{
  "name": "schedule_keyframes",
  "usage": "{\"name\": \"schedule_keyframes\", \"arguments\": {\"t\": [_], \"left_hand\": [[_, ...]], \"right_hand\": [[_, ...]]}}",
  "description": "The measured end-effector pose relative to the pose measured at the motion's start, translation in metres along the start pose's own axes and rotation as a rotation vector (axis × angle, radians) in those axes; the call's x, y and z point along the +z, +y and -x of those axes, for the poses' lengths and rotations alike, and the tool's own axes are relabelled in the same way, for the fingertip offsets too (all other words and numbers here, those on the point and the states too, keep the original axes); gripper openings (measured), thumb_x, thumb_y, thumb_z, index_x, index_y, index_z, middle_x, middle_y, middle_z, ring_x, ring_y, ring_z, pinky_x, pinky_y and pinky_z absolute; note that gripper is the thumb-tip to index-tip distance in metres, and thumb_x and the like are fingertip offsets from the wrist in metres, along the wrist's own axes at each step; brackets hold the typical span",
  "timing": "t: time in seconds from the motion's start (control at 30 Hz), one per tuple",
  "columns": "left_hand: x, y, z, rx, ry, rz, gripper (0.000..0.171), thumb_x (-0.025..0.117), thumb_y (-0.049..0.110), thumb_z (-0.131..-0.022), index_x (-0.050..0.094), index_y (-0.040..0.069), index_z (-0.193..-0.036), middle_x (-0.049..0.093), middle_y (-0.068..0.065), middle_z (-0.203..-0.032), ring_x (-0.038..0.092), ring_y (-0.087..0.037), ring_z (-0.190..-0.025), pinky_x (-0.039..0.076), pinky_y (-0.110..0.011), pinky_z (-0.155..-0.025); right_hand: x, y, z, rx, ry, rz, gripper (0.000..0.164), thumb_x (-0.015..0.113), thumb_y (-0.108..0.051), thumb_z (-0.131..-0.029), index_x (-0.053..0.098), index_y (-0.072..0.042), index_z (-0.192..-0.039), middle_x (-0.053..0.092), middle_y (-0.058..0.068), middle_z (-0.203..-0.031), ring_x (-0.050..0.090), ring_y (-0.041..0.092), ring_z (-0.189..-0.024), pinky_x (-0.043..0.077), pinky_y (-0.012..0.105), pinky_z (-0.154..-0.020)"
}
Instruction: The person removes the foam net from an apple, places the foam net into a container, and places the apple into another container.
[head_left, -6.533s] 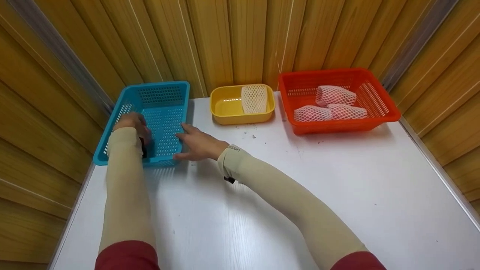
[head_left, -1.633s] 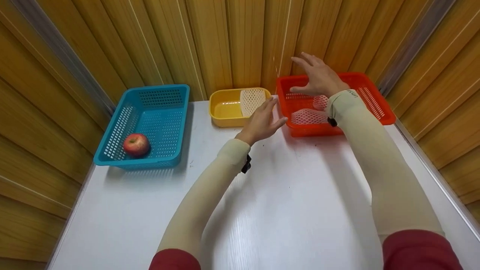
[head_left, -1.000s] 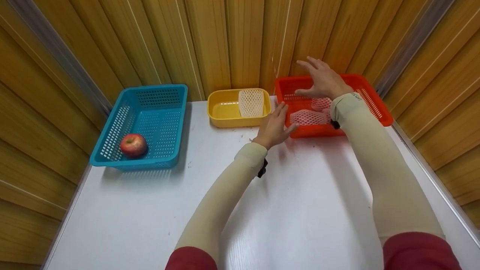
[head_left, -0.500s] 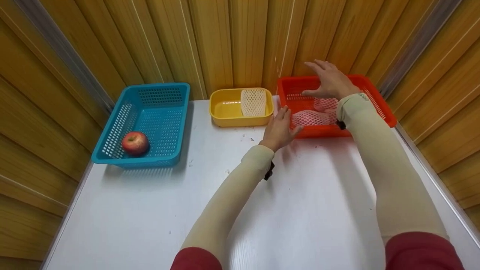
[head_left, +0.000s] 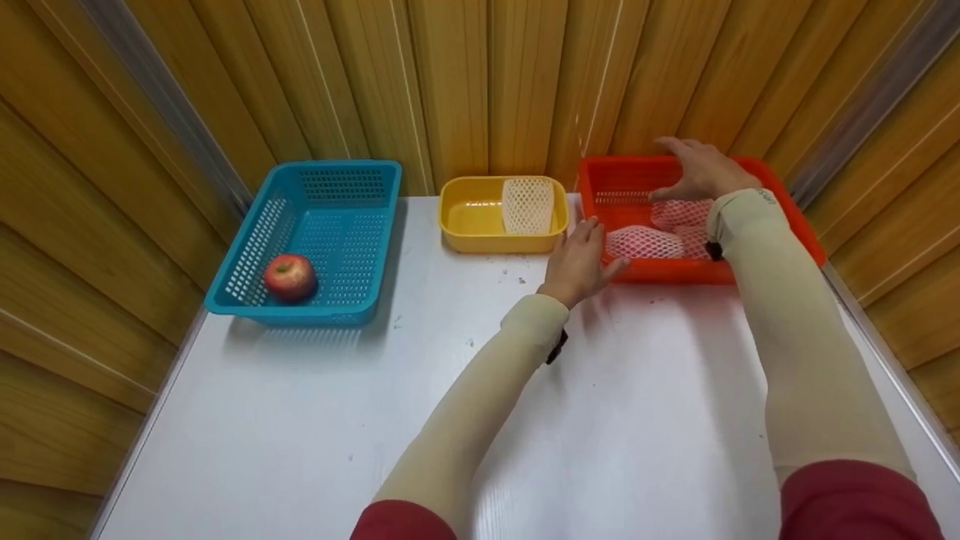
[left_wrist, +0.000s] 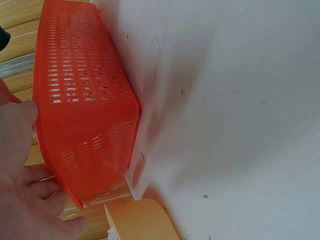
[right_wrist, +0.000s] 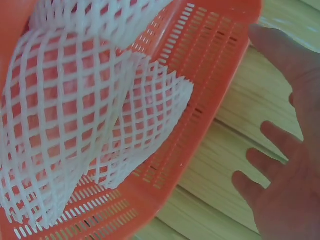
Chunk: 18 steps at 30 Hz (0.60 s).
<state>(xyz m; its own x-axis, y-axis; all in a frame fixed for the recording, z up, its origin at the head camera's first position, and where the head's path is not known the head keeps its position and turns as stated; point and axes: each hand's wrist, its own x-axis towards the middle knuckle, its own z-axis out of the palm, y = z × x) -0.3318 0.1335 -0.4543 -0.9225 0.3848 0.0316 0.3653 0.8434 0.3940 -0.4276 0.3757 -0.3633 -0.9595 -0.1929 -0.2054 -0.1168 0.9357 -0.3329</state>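
My left hand [head_left: 577, 262] is at the near left corner of the red basket [head_left: 660, 271], its fingers extended. The left wrist view shows its thumb and fingers along the basket's rim; whether they press on it I cannot tell. Over the back of the same basket is my right hand [head_left: 701, 171], fingers spread and holding nothing. White foam fruit nets lie in the red basket: one at the front left [head_left: 645, 244], another behind it [head_left: 679, 214] and a third partly hidden by the right arm. Red shows through their mesh [right_wrist: 65, 100].
A blue basket [head_left: 300, 315] at the left holds a bare red apple [head_left: 290, 277]. Between the baskets stands a small yellow tub [head_left: 495, 244] with an off-white foam net [head_left: 527, 206] in it. Wooden panelling [head_left: 450, 90] rises behind the white table [head_left: 300, 435].
Both hands have moved from the blue basket to the red one. The apple now shows uncovered in the blue basket. Over the last second the right hand came lower and farther right.
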Motion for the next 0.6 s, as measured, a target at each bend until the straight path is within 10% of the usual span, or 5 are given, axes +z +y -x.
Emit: {"name": "schedule_keyframes", "arguments": {"t": [0.6], "left_hand": [[0.001,0.010,0.012,0.006,0.030,0.009,0.075,0.057,0.063,-0.096,0.040,0.020,-0.156,0.030,0.005,-0.167,0.027,-0.012,-0.153,0.017,-0.039,-0.126]], "right_hand": [[-0.003,0.014,0.035,0.214,-0.239,-0.110,0.107,0.073,-0.053,-0.091,0.005,-0.018,-0.166,0.012,0.033,-0.164,0.016,0.063,-0.139,0.028,0.080,-0.104]]}}
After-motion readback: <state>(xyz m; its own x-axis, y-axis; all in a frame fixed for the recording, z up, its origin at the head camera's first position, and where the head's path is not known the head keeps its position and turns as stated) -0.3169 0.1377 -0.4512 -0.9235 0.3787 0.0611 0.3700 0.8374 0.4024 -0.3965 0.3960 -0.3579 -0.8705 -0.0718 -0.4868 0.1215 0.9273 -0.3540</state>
